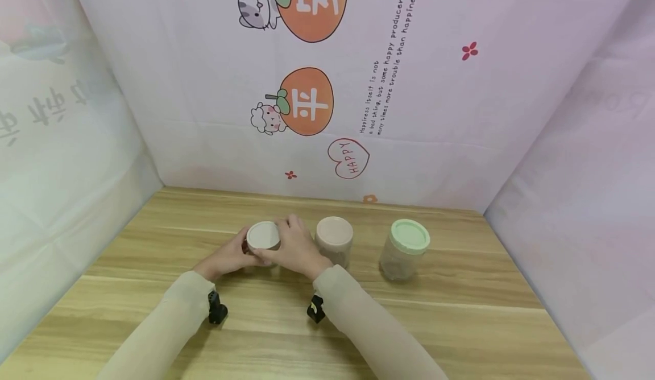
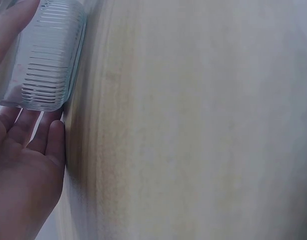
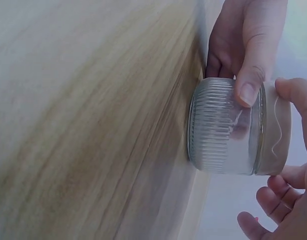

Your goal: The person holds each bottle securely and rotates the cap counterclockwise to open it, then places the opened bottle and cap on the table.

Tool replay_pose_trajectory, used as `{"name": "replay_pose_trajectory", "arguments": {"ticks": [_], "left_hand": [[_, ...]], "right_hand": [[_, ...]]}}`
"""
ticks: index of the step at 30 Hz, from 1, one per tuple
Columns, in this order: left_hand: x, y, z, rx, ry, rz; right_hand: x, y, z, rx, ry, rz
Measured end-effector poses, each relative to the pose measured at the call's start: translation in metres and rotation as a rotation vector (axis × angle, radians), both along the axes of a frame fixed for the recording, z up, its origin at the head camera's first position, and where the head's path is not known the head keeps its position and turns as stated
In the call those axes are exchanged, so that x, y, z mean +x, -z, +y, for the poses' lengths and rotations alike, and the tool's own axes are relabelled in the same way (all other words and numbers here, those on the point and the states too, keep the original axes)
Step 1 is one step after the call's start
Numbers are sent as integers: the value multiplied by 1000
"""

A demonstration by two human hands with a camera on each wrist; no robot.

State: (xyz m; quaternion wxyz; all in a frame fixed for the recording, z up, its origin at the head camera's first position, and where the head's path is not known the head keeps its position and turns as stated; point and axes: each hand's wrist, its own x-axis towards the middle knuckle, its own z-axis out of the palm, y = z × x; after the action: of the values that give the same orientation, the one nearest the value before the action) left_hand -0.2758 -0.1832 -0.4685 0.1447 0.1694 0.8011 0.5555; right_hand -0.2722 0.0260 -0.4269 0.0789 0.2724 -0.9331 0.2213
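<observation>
A ribbed clear glass jar [image 3: 218, 130] with an off-white lid [image 1: 264, 236] stands upright on the wooden table, left of two other jars. My left hand [image 1: 232, 255] grips the glass body from the left; in the right wrist view its thumb presses on the glass just below the lid. From the right, my right hand [image 1: 297, 246] holds the lid's rim between thumb and fingers. The left wrist view shows the ribbed lower part of the glass close to the left palm [image 2: 28, 175].
Just right of my right hand stands a jar with a pinkish-beige lid [image 1: 334, 232]. Farther right is a jar with a pale green lid [image 1: 410, 235]. Printed white cloth [image 1: 425, 158] walls in the wooden table [image 1: 440, 329] at the back and sides.
</observation>
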Motion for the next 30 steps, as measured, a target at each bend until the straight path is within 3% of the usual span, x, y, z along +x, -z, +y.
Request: {"name": "replay_pose_trajectory", "arguments": {"ticks": [14,25,30], "left_hand": [[4,-4,1,-27,-10,-16],[2,-4,0,-9,23,-6],[3,-4,-1,-12,22,-1]], "right_hand": [[-1,-6,6,-32,-65,-90],[-7,-5,7,-90,-221,-171],[-6,-2,6,-119,-231,-201]]}}
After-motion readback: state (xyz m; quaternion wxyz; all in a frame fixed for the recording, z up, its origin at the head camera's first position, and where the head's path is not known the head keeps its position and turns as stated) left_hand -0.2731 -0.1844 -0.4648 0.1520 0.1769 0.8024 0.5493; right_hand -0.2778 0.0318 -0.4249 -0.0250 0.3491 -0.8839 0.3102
